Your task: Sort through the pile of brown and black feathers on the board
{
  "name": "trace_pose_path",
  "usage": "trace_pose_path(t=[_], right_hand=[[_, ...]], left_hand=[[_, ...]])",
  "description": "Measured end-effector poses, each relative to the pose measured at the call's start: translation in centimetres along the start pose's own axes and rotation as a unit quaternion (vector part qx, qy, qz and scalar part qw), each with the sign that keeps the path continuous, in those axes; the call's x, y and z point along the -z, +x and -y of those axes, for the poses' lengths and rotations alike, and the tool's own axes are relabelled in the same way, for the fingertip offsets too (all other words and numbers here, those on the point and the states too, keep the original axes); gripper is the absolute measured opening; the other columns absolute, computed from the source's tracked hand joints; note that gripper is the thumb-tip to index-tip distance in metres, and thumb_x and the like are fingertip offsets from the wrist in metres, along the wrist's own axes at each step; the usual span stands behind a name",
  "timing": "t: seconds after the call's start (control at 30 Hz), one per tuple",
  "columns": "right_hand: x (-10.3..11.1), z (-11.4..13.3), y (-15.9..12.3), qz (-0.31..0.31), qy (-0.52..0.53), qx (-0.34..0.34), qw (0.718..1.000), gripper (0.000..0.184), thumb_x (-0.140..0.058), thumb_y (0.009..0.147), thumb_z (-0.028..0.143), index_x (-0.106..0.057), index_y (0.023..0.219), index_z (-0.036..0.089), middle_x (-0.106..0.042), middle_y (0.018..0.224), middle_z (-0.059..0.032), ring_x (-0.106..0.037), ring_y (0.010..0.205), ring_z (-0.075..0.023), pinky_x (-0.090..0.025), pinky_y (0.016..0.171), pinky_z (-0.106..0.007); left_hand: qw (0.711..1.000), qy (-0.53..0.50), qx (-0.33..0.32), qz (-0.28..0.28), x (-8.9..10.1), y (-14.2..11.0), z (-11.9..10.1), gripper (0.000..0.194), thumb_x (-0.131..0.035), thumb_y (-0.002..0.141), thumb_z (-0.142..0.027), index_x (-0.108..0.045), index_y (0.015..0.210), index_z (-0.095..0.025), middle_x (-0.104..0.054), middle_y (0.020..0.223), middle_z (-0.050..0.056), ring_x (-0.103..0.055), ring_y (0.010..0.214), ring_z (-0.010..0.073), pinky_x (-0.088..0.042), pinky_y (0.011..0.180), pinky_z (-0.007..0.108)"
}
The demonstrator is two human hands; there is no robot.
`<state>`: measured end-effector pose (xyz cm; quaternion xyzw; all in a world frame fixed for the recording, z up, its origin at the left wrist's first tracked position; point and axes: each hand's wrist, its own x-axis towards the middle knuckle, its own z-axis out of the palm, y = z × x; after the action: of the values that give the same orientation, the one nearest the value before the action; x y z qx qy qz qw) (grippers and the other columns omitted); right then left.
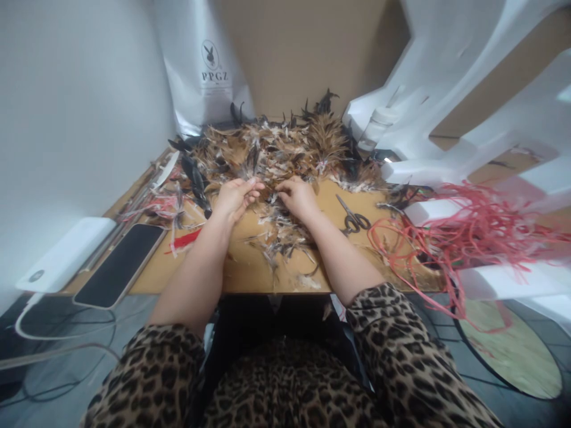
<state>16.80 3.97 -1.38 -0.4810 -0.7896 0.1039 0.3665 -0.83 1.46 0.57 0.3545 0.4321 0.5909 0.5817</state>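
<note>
A heap of brown, white and black feathers (285, 145) covers the back of the cardboard-topped table. At its front edge is my left hand (236, 199), palm turned partly inward, thumb and fingers pinched together; what they hold is too small to make out. Just to the right, my right hand (297, 199) points down into the feathers, its fingertips closed on a feather, with detail blurred. Loose feather scraps (285, 244) lie below and between both hands. Scissors (353, 217) with dark handles rest to the right of my right hand.
On the left lie a phone (120, 264), a white power bank (66, 252) with a cable, and a red strip (185, 239). Tangled pink ribbons (473, 232) spill over the right edge. Behind stand a white bag (209, 77) and a clear bottle (377, 126).
</note>
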Motion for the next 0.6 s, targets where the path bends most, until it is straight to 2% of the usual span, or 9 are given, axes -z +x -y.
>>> trace_pose_path(t=[0.1,0.2,0.3,0.43,0.6], right_hand=[[-0.16,0.6,-0.33,0.027,-0.123,0.046,0.991,0.028,-0.049,0.08,0.018,-0.068,0.1,0.024,-0.06,0.092,-0.0065,-0.055,0.087,-0.0189,-0.041,0.074,-0.03],[-0.4,0.82,-0.29,0.042,-0.185,0.061,0.98,0.025,-0.046,0.084,0.022,-0.07,0.094,0.022,-0.059,0.089,-0.0085,-0.054,0.083,-0.0196,-0.039,0.071,-0.03],[-0.41,0.41,-0.1,0.014,-0.169,0.071,0.983,0.024,-0.046,0.086,0.025,-0.069,0.089,0.021,-0.058,0.088,-0.0075,-0.052,0.082,-0.018,-0.038,0.072,-0.029],[-0.07,-0.05,-0.05,-0.069,-0.104,0.105,0.987,0.028,-0.041,0.089,0.028,-0.068,0.092,0.021,-0.056,0.088,-0.0065,-0.05,0.084,-0.0161,-0.037,0.074,-0.027],[0.21,0.32,-0.15,-0.125,-0.086,0.138,0.979,0.028,-0.04,0.09,0.03,-0.067,0.092,0.022,-0.055,0.087,-0.0064,-0.049,0.083,-0.0161,-0.037,0.076,-0.029]], left_hand=[[1.0,0.0,0.017,0.023,-0.13,-0.23,0.05,0.012,-0.068,0.073,-0.016,-0.063,0.078,-0.007,-0.069,0.071,0.006,-0.055,0.046,0.0022,-0.04,0.042,0.01],[0.999,-0.005,0.029,0.041,-0.16,-0.31,0.09,0.011,-0.067,0.073,-0.015,-0.063,0.079,-0.006,-0.069,0.071,0.006,-0.057,0.047,0.0031,-0.04,0.042,0.01],[0.999,-0.015,0.04,0.034,-0.05,-0.17,0.07,0.008,-0.065,0.074,-0.013,-0.063,0.078,-0.007,-0.069,0.07,0.006,-0.057,0.048,0.0031,-0.04,0.041,0.01],[0.996,-0.043,0.072,0.035,0.08,-0.05,-0.05,0.005,-0.065,0.074,-0.011,-0.063,0.077,-0.007,-0.069,0.073,0.007,-0.059,0.051,0.0041,-0.041,0.041,0.009],[0.982,-0.067,0.153,0.089,-0.04,-0.49,-0.36,0.004,-0.059,0.077,-0.007,-0.063,0.078,-0.007,-0.069,0.077,0.011,-0.063,0.055,0.0075,-0.044,0.042,0.01]])
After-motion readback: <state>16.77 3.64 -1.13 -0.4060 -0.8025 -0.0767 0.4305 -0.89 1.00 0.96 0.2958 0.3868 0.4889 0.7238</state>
